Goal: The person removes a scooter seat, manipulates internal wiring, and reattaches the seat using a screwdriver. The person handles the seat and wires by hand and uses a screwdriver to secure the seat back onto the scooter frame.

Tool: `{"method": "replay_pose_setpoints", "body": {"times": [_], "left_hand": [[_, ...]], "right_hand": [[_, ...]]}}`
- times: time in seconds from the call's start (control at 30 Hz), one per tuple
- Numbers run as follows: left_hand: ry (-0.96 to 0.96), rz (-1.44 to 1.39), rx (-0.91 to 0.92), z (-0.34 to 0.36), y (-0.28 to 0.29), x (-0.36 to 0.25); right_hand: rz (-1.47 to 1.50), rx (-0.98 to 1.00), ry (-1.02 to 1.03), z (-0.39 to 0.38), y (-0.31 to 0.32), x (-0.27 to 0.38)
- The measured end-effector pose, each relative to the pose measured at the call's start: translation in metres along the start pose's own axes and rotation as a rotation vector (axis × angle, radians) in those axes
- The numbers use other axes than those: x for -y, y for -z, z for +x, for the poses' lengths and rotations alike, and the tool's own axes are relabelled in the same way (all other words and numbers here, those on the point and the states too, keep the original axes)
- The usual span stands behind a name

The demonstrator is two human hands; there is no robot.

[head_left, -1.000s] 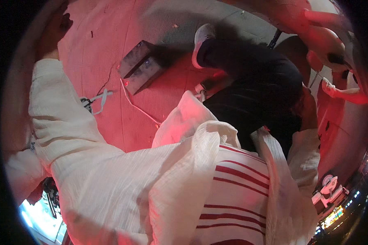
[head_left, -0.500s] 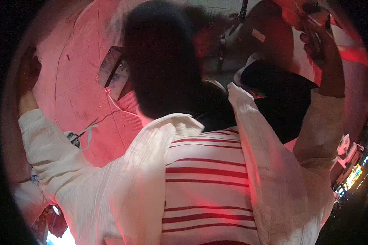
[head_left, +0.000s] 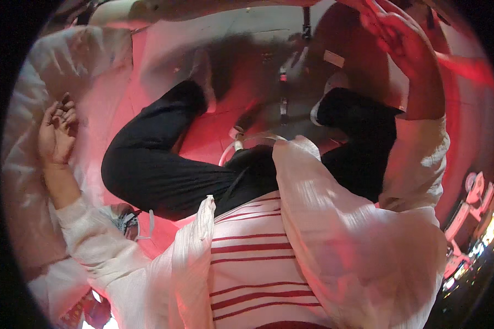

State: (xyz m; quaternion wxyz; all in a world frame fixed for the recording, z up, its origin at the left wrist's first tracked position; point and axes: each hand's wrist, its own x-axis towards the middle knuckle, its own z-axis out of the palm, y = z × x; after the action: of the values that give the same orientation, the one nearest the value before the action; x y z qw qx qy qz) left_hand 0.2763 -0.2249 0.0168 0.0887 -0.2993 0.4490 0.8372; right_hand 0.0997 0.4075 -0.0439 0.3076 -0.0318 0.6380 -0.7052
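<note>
My left hand [head_left: 57, 131] is raised at the left with its palm showing and its fingers loosely bent and apart; nothing lies in it. Beside it is a pale, wrinkled covering [head_left: 74, 55] that looks like cloth or plastic sheeting. At the upper right, my right hand [head_left: 398, 41] is held up in red light, its fingers stretched toward the rim. I see nothing in its grip, though its fingertips are hard to make out. Both arms are in the loose cream sleeves of an open shirt [head_left: 346, 219]. My legs, in black trousers [head_left: 153, 159], are bent and spread.
Red light and dark shadows cover the floor [head_left: 206, 140]. A small pale rectangle [head_left: 333, 58] lies ahead. A dark upright strap or pole [head_left: 306, 24] stands at the top. Beside my left arm is a greyish bundle with white straps [head_left: 127, 222]. Bright coloured lights [head_left: 491, 233] shine at the right.
My left hand has come inward and lower, its palm now showing. My right hand has shifted up and left. My view has turned, bringing my legs and the wrinkled covering into sight.
</note>
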Motion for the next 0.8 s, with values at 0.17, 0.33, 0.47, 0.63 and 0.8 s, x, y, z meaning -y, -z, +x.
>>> {"method": "replay_pose_setpoints", "body": {"times": [0.17,0.33,0.47,0.63,0.8], "left_hand": [[-0.005,-0.079,0.098,0.067,-0.094,0.091],[-0.084,0.026,0.209,0.102,-0.196,0.116],[-0.116,0.001,0.205,0.115,-0.245,0.119],[-0.253,-0.214,0.29,0.135,-0.26,0.091],[-0.251,-0.308,0.019,0.14,-0.23,0.071]], "right_hand": [[-0.189,-0.327,0.178,-0.02,-0.057,0.027],[-0.058,-0.402,0.358,-0.023,-0.036,0.027],[0.075,-0.373,0.319,-0.021,-0.031,0.026],[0.092,-0.497,0.268,-0.021,-0.026,0.034],[-0.109,-0.674,0.342,-0.027,-0.018,0.023]]}}
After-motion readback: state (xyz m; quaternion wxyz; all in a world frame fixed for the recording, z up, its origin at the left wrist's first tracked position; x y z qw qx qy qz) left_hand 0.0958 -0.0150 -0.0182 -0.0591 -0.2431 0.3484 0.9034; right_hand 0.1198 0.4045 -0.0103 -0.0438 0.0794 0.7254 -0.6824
